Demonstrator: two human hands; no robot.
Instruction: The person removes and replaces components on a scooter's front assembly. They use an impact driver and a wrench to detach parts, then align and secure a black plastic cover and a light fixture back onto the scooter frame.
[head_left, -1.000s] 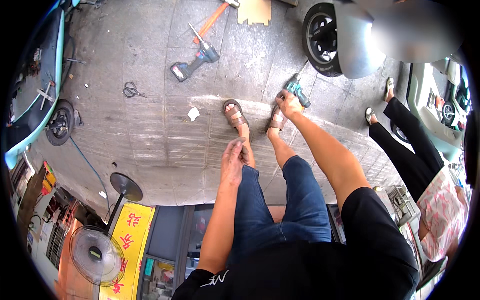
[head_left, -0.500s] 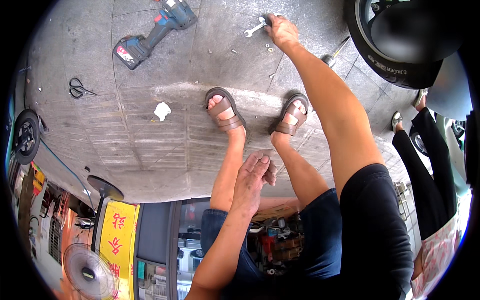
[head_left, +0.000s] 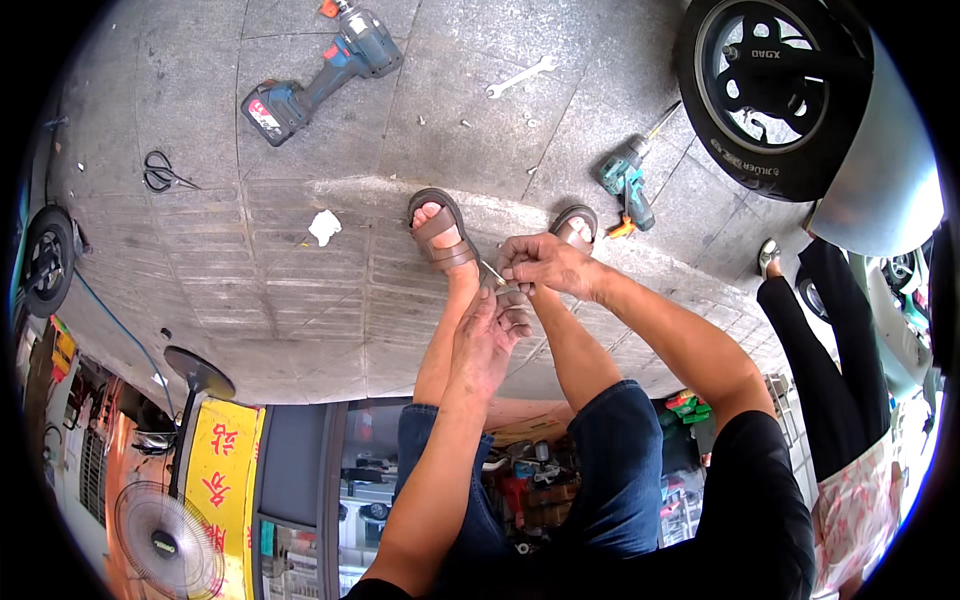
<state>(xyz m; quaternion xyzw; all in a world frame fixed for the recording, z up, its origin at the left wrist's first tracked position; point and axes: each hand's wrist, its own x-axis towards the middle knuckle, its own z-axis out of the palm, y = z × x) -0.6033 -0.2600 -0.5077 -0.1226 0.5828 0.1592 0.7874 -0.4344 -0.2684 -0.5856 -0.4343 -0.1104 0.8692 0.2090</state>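
My right hand (head_left: pixel 550 265) is closed in a pinch, with a thin, pale, metallic-looking piece (head_left: pixel 493 273) showing at its fingertips. Just below it, my left hand (head_left: pixel 488 335) is turned partly palm up, its fingers curled in close to the right fingertips. Whatever lies within the left fingers is too small and shaded to make out. Both hands are held over my shins, between the sandals. An open-ended wrench (head_left: pixel 520 77) lies on the pavement ahead.
A blue cordless power tool (head_left: pixel 325 75) lies front left and a teal drill (head_left: pixel 626 180) front right, beside a scooter wheel (head_left: pixel 765 90). Scissors (head_left: pixel 165 173) and a white scrap (head_left: pixel 323 227) lie on the left. Another person's legs (head_left: pixel 835 340) are at the right; a fan (head_left: pixel 168 540) stands lower left.
My right hand has drawn back from beside the wrench to my left hand, now with the thin piece at its fingertips. The wrench stays on the ground; the teal drill is now uncovered.
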